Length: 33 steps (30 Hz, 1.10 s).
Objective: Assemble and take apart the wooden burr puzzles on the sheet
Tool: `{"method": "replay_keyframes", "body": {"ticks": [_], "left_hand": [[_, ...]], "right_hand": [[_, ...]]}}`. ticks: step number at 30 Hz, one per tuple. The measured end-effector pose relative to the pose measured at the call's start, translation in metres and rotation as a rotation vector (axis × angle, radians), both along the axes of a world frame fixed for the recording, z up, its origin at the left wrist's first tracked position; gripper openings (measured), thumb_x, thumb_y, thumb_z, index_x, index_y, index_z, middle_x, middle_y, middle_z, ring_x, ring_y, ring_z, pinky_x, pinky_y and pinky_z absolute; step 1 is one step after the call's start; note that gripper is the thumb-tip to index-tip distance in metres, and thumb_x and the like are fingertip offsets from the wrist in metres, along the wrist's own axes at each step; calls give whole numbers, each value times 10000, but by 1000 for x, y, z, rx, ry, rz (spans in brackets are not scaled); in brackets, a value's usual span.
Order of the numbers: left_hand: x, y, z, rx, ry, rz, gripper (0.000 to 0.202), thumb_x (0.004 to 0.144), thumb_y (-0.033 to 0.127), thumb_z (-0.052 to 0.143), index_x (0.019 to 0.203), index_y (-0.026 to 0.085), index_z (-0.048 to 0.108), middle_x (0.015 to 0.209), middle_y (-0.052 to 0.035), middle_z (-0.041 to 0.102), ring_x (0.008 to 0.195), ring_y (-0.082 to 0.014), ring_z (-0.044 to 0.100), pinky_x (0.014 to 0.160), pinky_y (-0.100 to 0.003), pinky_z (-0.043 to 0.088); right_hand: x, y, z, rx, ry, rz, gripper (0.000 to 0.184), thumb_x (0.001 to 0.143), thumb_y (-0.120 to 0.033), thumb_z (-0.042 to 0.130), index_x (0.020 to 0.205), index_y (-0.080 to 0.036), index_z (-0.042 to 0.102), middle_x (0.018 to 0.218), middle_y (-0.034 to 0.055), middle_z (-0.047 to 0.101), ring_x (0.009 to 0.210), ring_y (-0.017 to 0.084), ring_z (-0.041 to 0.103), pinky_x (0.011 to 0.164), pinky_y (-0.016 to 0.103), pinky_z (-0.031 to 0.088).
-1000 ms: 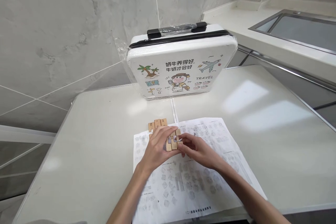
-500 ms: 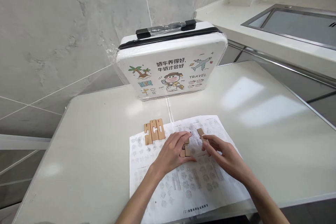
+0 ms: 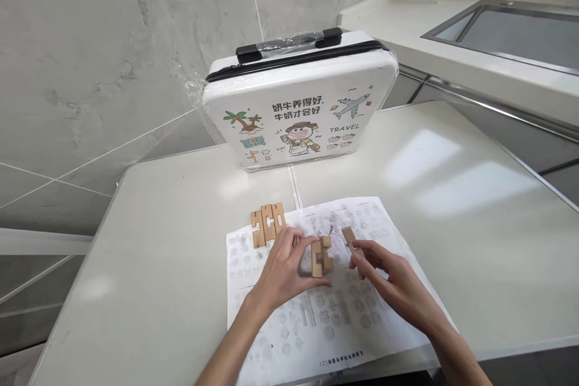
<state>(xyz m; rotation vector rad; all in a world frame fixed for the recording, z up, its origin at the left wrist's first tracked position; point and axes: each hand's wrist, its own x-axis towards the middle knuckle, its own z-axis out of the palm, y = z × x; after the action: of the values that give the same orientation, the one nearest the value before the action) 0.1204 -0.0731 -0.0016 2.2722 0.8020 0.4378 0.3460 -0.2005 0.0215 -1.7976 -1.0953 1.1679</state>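
Observation:
My left hand is curled around a small cluster of notched wooden puzzle pieces, thumb at the near end and fingers at the far end. The pieces are fitted together, one long bar standing along the left side; I cannot tell whether they touch the paper. To the right, my right hand pinches a flat wooden puzzle piece between thumb and fingers, its far end sticking out. Past my left hand lie three flat wooden pieces with cut-outs and numbers, side by side, partly on the printed sheet.
A white suitcase in clear plastic wrap, with cartoon prints and a black handle, stands at the back of the white table. A grey tiled wall rises behind. At the far right is a counter with a metal-framed sink.
My left hand has uncovered more of the wooden cluster, which now shows tilted with its long bar visible. My right hand keeps the flat piece beside it. The view has shifted slightly.

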Motion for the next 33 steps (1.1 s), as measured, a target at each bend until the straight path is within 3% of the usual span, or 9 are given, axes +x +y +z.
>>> {"method": "replay_keyframes", "body": {"ticks": [4,7,12,18,26,33], "left_hand": [[-8,-3,3,-425,-123,101,903,660,659,935,1415,289,606,920,-5,615,764,-183,566,702,-308,505],[-12,-3,6,-605,-200,132,909,662,597,967,1425,272,596,857,20,605,731,-161,547,669,-277,449],[-16,0,5,-652,-202,95,870,692,505,981,1433,279,584,880,11,659,757,-162,577,722,-292,457],[-20,0,-2,-702,-210,43,827,721,462,964,1436,297,582,953,-22,718,831,-201,661,758,-321,507],[-23,-1,-2,-759,-263,56,826,684,429,987,1409,313,609,1003,-16,716,899,-212,681,839,-348,542],[-22,-2,-5,-748,-264,29,832,654,454,997,1384,279,638,1038,-37,741,907,-220,680,815,-347,555]], "right_hand": [[-8,0,6,54,-4,57,393,1071,-579,526,1221,-242,661,932,66,747,792,224,677,595,305,495],[-15,1,8,112,-4,109,377,1085,-540,521,1240,-230,668,928,63,721,808,222,666,674,324,529],[-29,6,10,121,77,166,305,1104,-491,512,1274,-254,601,942,41,711,787,201,654,657,298,522],[-40,14,10,155,24,226,275,1109,-466,503,1222,-260,645,855,18,696,737,195,633,675,302,514],[-56,17,-5,197,-18,62,237,1097,-460,533,1101,-239,619,827,25,713,692,181,645,604,271,495],[-59,19,-5,148,23,6,342,1100,-536,518,967,-233,609,734,11,698,572,159,622,549,258,487]]}}
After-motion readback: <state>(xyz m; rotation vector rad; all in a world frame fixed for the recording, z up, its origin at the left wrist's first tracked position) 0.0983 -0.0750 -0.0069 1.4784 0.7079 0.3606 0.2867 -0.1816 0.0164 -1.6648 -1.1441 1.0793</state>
